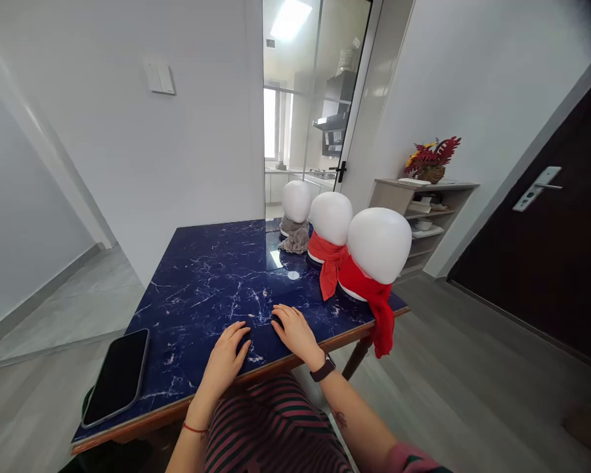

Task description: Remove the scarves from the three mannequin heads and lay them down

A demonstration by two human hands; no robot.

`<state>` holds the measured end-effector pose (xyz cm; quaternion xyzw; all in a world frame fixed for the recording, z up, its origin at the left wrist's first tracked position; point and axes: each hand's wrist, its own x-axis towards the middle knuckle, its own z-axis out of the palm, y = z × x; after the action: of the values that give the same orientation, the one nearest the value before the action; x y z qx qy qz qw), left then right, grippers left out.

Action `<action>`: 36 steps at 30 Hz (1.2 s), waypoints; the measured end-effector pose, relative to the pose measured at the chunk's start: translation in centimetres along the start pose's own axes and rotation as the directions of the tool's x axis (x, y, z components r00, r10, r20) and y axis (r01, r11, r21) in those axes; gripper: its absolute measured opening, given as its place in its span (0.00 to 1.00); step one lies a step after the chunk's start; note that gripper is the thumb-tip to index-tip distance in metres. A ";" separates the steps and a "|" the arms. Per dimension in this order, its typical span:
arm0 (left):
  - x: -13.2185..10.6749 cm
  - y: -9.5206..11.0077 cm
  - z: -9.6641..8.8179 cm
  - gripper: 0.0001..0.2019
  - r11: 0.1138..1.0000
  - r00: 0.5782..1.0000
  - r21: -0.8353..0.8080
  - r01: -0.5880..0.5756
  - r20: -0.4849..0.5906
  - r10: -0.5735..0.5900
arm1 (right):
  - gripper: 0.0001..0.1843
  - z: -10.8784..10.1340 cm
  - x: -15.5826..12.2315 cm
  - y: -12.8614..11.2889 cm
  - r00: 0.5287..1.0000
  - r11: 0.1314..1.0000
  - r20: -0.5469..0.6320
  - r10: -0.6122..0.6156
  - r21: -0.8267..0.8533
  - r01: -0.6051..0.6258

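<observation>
And here are the left hand [226, 358] and the right hand [294, 330], resting on the blue table [211, 269], fingers relaxed and gripping nothing, the right nearest the coral cloth [331, 276] wrapped around the middle white form [331, 217]! That cloth looks light, soft and floppy, best pinched at its trailing end; the smooth form, probably stiff and slick, calls for a palm on either side.

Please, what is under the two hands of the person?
Under the left hand and right hand is the blue marbled tabletop. Whatever lies directly beneath them is covered and cannot be seen.
</observation>
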<state>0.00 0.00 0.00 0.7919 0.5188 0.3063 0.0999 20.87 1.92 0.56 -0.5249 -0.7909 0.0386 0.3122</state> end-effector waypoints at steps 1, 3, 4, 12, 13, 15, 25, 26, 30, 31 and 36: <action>0.0 0.0 0.0 0.14 1.000 1.000 -0.001 -0.002 -0.003 0.002 | 0.13 0.0 0.0 0.0 1.000 1.000 -0.001 0.000 0.002 0.000; 0.0 0.1 -0.1 0.13 1.000 1.000 -0.003 -0.005 -0.014 0.005 | 0.13 -0.1 0.0 0.0 1.000 1.000 -0.001 0.001 0.003 -0.001; 0.0 0.1 -0.1 0.13 1.000 1.000 -0.004 -0.005 -0.020 0.005 | 0.13 -0.1 0.0 0.0 1.000 1.000 0.000 0.001 0.004 -0.001; 0.0 0.0 -0.1 0.14 1.000 1.000 -0.001 0.006 -0.007 -0.006 | 0.13 -0.5 0.2 0.0 1.000 0.994 0.005 0.017 0.112 -0.017; 0.0 0.0 -0.1 0.14 1.000 1.000 -0.002 0.006 -0.006 -0.006 | 0.12 -0.7 0.3 0.0 1.000 0.984 0.007 0.024 0.175 -0.025; 0.0 0.0 -0.2 0.14 1.000 1.000 -0.002 0.006 -0.005 -0.006 | 0.12 -1.3 0.3 0.3 0.998 0.925 0.017 0.061 0.373 -0.063; -0.3 -0.2 0.0 0.14 1.000 1.000 0.010 0.018 -0.011 -0.018 | 0.19 -9.1 -7.0 11.0 0.369 0.732 -0.633 0.680 0.618 -0.289; -0.2 -0.3 0.1 0.14 1.000 1.000 0.013 0.024 -0.015 -0.023 | 0.21 -10.2 -7.6 12.9 0.322 0.744 -0.671 0.667 0.581 -0.331; 1.0 0.4 0.0 0.14 0.998 0.998 0.032 0.053 -0.014 -0.053 | 0.28 -13.5 -7.5 20.3 0.355 0.727 -0.634 0.687 0.591 -0.351; 1.5 1.1 0.1 0.14 0.997 0.998 0.035 0.063 -0.022 -0.062 | 0.27 -14.0 -6.9 21.8 0.353 0.691 -0.595 0.722 0.644 -0.329; 5.1 7.7 3.0 0.20 0.980 1.000 -0.199 -0.023 0.015 0.027 | 0.18 -15.0 -3.1 26.6 0.416 0.409 -0.319 0.852 0.900 -0.148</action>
<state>9.06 1.55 3.24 0.7870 0.4748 0.3507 0.1792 51.07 7.12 0.84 -0.5382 -0.2493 0.2494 0.7655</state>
